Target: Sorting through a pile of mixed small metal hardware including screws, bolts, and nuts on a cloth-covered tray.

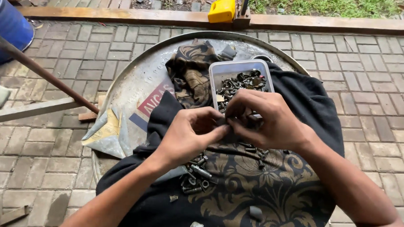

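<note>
Fingers (219,127) of both hands meet, pinching a small metal bit we can't quite make out, just above the cloth (271,187). Left hand (187,137) steadies, right hand (264,120) works it; tub (221,71) of bolts sits close behind, loose bolts (195,176) below.

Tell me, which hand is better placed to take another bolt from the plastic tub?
Probably the right hand: it hovers at the tub's near edge, while the left hand sits farther back over the cloth.

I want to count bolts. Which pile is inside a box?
The pile in the clear box, beyond the hands. The other pile lies loose on the black cloth.
</note>
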